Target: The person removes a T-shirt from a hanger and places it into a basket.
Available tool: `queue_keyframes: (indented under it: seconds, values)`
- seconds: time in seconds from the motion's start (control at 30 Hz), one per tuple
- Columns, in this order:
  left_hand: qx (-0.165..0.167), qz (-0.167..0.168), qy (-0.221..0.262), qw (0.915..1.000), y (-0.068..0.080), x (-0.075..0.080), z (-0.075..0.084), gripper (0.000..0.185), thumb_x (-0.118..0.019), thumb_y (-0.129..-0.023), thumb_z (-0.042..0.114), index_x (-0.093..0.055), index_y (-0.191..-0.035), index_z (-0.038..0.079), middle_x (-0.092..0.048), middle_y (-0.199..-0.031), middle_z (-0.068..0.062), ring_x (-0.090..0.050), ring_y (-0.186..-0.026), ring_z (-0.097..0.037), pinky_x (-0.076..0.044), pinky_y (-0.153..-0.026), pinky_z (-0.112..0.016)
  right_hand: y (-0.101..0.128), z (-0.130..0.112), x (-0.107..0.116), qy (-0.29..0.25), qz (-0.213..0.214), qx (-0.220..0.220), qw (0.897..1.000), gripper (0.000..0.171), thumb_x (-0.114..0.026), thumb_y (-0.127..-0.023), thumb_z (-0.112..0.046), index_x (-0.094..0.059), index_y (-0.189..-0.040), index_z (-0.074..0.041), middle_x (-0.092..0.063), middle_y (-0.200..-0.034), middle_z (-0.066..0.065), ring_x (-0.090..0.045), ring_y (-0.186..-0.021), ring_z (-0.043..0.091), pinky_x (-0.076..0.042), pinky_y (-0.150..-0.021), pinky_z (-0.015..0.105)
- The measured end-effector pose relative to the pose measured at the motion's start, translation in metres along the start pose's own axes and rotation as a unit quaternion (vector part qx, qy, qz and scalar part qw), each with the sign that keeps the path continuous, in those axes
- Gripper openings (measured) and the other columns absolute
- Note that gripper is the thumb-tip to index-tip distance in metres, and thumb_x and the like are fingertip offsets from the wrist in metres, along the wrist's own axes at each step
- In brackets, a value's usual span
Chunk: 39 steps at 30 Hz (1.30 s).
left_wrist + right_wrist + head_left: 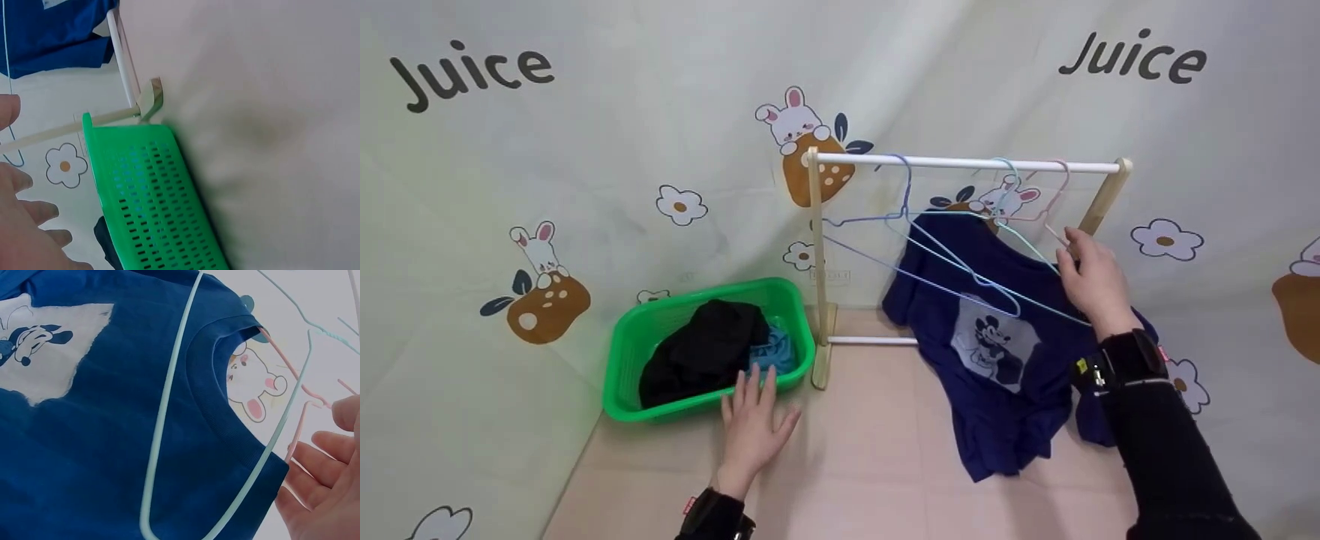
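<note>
A dark blue shirt (997, 315) with a cartoon mouse patch hangs on a pink hanger (1057, 187) from the rack. My right hand (1096, 281) is at the shirt's right shoulder, fingertips right by its edge and the pink hanger's arm. In the right wrist view the thumb stands apart from the relaxed fingers (318, 467). A mint green hanger (163, 416) crosses in front of the shirt. My left hand (754, 431) has its fingers spread, close to the near rim of a green basket (622, 405), and holds nothing.
In the basket lie a black garment (705, 349) and a teal one (772, 352). The rack has a white rail (945, 162) and a wooden left post (819, 262) beside the basket. A blue hanger (906, 187) hangs on the rail's left part. A printed curtain stands behind.
</note>
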<state>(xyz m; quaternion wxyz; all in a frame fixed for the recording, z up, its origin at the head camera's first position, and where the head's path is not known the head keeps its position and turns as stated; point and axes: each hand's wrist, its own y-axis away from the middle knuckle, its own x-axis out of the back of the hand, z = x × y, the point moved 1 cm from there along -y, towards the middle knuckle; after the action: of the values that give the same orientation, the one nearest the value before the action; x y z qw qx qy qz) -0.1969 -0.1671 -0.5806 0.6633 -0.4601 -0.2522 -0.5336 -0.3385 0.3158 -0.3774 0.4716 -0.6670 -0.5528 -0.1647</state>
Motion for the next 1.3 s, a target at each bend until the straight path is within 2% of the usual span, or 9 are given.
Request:
queue_keyframes:
  seconds: [0.2, 0.33, 0.5, 0.67, 0.87, 1.0, 1.13, 1.3]
  values:
    - [-0.036, 0.014, 0.001, 0.9992, 0.006, -0.017, 0.018, 0.081, -0.075, -0.087, 0.039, -0.04, -0.15, 0.004, -0.033, -0.154, -0.026, -0.022, -0.142, -0.05, -0.013, -0.106, -0.073, -0.012, -0.003, 0.002, -0.015, -0.038, -0.01, 0.999, 0.045, -0.041, -0.107, -0.019, -0.043, -0.14, 0.012, -0.051, -0.133, 0.034, -0.047, -0.123, 0.049, -0.034, -0.103, 0.06]
    - [-0.048, 0.014, -0.016, 0.9986, 0.009, -0.028, 0.027, 0.081, -0.072, -0.087, 0.044, -0.039, -0.151, 0.006, -0.032, -0.156, -0.022, -0.021, -0.143, -0.048, -0.012, -0.107, -0.073, -0.016, -0.003, 0.002, -0.038, -0.035, -0.023, 0.998, 0.04, -0.042, -0.106, -0.013, -0.048, -0.135, 0.013, -0.054, -0.126, 0.034, -0.051, -0.118, 0.048, -0.036, -0.101, 0.058]
    - [-0.064, 0.01, -0.049, 0.9967, 0.016, -0.041, 0.035, 0.078, -0.066, -0.089, 0.051, -0.041, -0.151, 0.01, -0.029, -0.158, -0.02, -0.018, -0.144, -0.046, -0.01, -0.107, -0.073, -0.018, -0.007, -0.001, -0.072, -0.027, -0.053, 0.996, 0.036, -0.043, -0.106, -0.011, -0.053, -0.13, 0.013, -0.058, -0.118, 0.032, -0.055, -0.107, 0.041, -0.04, -0.092, 0.051]
    - [-0.065, -0.012, -0.083, 0.9944, 0.025, -0.053, 0.04, 0.077, -0.059, -0.09, 0.058, -0.042, -0.151, 0.015, -0.025, -0.16, -0.018, -0.016, -0.145, -0.045, -0.012, -0.106, -0.074, -0.021, -0.016, 0.0, -0.072, 0.004, -0.084, 0.994, 0.036, -0.041, -0.105, -0.011, -0.057, -0.13, 0.009, -0.062, -0.114, 0.027, -0.055, -0.103, 0.035, -0.04, -0.087, 0.043]
    - [-0.066, -0.031, -0.093, 0.993, 0.03, -0.062, 0.044, 0.078, -0.059, -0.09, 0.06, -0.041, -0.152, 0.016, -0.025, -0.16, -0.018, -0.017, -0.145, -0.044, -0.014, -0.106, -0.074, -0.022, -0.027, 0.015, -0.041, 0.063, -0.1, 0.992, 0.035, -0.042, -0.105, -0.014, -0.061, -0.129, 0.003, -0.063, -0.115, 0.023, -0.056, -0.106, 0.035, -0.04, -0.09, 0.047]
    - [-0.059, -0.049, -0.085, 0.9934, 0.03, -0.065, 0.045, 0.079, -0.059, -0.09, 0.059, -0.038, -0.154, 0.018, -0.022, -0.161, -0.017, -0.014, -0.147, -0.043, -0.01, -0.107, -0.073, -0.015, -0.025, 0.023, -0.035, 0.084, -0.114, 0.989, 0.036, -0.043, -0.106, -0.018, -0.063, -0.129, 0.001, -0.062, -0.116, 0.022, -0.056, -0.105, 0.035, -0.04, -0.088, 0.046]
    - [-0.054, -0.058, -0.081, 0.9935, 0.03, -0.065, 0.046, 0.079, -0.059, -0.09, 0.059, -0.038, -0.154, 0.018, -0.02, -0.162, -0.016, -0.012, -0.147, -0.043, -0.009, -0.108, -0.072, 0.001, -0.012, 0.023, -0.03, 0.092, -0.108, 0.989, 0.036, -0.045, -0.106, -0.019, -0.064, -0.128, 0.002, -0.063, -0.111, 0.022, -0.055, -0.098, 0.031, -0.039, -0.082, 0.038]
    - [-0.054, -0.055, -0.074, 0.9943, 0.03, -0.066, 0.047, 0.079, -0.06, -0.09, 0.059, -0.038, -0.154, 0.017, -0.021, -0.162, -0.017, -0.013, -0.147, -0.043, -0.008, -0.108, -0.073, 0.031, 0.008, 0.018, -0.044, 0.119, -0.101, 0.987, 0.033, -0.054, -0.103, -0.023, -0.07, -0.117, 0.002, -0.066, -0.103, 0.018, -0.05, -0.083, 0.008, -0.036, -0.075, 0.024]
